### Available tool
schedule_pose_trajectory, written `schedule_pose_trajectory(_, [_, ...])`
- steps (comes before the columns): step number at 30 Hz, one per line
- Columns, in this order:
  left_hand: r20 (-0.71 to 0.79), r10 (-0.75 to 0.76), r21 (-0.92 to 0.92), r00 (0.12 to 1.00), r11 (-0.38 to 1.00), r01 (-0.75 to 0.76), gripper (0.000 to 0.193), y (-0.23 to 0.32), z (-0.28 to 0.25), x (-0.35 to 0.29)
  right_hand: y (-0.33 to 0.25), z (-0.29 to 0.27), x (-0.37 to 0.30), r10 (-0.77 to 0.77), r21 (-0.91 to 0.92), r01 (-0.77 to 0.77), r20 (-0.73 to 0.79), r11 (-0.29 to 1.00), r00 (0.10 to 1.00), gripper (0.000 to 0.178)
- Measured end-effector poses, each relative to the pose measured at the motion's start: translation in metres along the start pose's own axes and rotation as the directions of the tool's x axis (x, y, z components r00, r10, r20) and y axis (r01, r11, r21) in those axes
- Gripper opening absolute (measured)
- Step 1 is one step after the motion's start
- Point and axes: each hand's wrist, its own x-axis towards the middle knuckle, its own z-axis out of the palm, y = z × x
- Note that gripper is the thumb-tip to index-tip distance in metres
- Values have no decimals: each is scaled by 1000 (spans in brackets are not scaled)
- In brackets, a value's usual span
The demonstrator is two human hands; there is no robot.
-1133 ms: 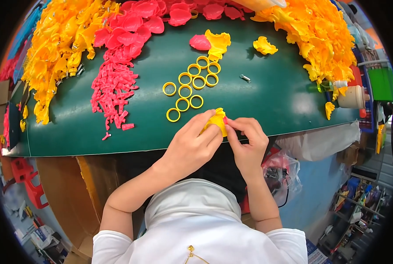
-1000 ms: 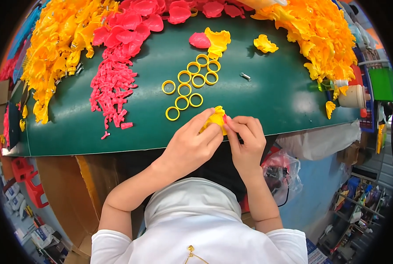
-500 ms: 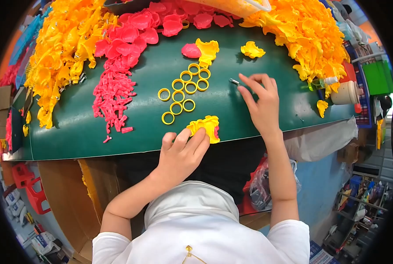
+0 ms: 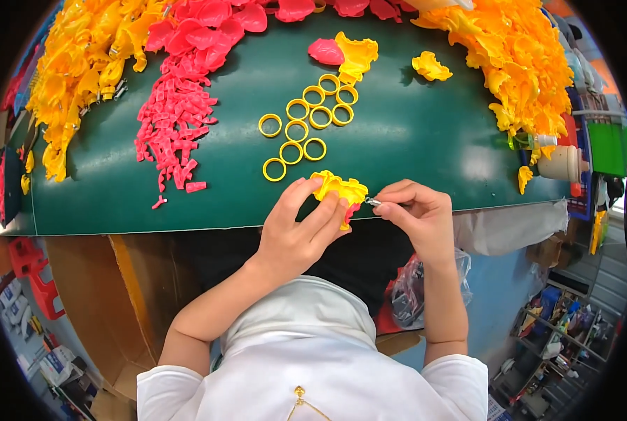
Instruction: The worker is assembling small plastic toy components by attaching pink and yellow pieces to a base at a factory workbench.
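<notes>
at the near edge of the table, the left hand grips a yellow shell, likely light, stiff, best held by its rim; the right hand pinches a small metal part.

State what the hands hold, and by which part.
Left hand: yellow molded piece, by its left and near edges. Right hand: small metal piece, by its right end.

one head-worn fisheye — looking steeply down over the green table.
</notes>
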Motion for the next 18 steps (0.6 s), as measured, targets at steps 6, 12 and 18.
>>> schedule_pose_trajectory(6, [2, 33, 11, 999, 999, -33, 40, 0, 2, -2, 7, 7, 0, -16, -111, 14, -17, 994, 1000, 11])
schedule_pose_trajectory(12, [-5, 23, 0, 1000, 1000, -23, 28, -2, 2, 0, 12, 12, -8, -48, -91, 43, -53, 995, 997, 8])
schedule_pose_trajectory(18, [6, 17, -22, 1000, 1000, -16, 27, -4, 1, 0, 12, 16, -8, -96, -64, 89, -120, 994, 988, 7])
